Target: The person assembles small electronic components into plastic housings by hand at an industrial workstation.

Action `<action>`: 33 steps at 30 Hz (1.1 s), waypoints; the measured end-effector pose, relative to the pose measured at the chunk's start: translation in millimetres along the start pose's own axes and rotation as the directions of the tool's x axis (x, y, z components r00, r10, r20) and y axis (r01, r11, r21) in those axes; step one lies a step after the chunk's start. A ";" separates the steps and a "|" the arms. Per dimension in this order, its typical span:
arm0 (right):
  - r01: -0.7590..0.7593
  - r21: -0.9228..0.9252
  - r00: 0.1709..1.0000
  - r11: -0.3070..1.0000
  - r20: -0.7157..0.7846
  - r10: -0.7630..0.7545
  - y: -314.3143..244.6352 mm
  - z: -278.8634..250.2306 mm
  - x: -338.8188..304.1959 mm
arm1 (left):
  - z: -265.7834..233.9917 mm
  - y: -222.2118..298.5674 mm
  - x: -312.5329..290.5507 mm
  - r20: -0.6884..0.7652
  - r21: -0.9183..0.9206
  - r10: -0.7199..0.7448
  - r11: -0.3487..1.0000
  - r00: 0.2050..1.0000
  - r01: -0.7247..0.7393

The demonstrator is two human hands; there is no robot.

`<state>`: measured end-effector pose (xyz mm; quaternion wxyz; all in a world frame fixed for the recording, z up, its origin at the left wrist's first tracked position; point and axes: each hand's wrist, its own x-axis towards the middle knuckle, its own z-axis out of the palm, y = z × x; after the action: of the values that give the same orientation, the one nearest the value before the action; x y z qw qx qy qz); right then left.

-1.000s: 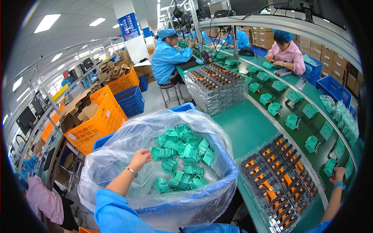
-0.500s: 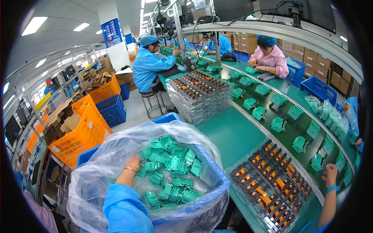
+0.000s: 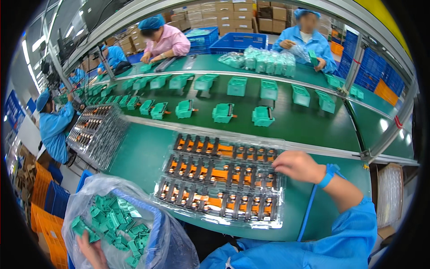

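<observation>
**Left hand in the parts bag, right hand on the clear tray**

At the lower left, the left hand [image 3: 92, 251] reaches into a clear plastic bag [image 3: 172, 246] lining a blue crate [image 3: 85, 177]. The bag is full of small green plastic housings [image 3: 118, 222], and the fingers curl around one of them at the edge of the heap. How firmly they close on it I cannot tell, since the bag film and the picture's rim hide part of the hand.

Just right of the bag, on the green workbench [image 3: 143, 157], lies a clear moulded plastic tray [image 3: 219, 181] with three rows of black-and-orange components. The right hand [image 3: 298, 166], with a blue wrist strap [image 3: 328, 175], rests on the tray's upper right corner, fingers bent down onto the parts there; it lifts nothing.

Beyond the tray, a green conveyor belt [image 3: 291, 121] carries green box-shaped housings [image 3: 223, 113] spaced apart. Other workers in blue coats [image 3: 56, 127] sit along the line.
</observation>
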<state>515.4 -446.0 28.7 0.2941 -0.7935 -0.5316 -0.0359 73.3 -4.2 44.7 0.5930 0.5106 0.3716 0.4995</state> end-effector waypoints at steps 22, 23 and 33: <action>-0.206 0.699 0.880 0.685 -0.173 0.442 -33.7 38.9 9.1 | 265.4 -76.7 -120.8 0.849 0.051 -0.456 0.573 0.267 0.818; -0.208 0.699 0.882 0.684 -0.169 0.441 -44.9 32.9 8.8 | 263.7 -80.5 -121.5 0.847 0.049 -0.458 0.572 0.269 0.819; -0.234 0.712 0.935 0.662 -0.022 0.355 -86.9 34.8 13.1 | 258.8 -86.5 -135.6 0.847 0.073 -0.276 0.907 0.454 0.414</action>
<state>437.0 -394.9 42.1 0.6152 -0.6926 -0.3442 0.1527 307.3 -194.9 3.1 0.8209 0.5561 0.0980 0.0848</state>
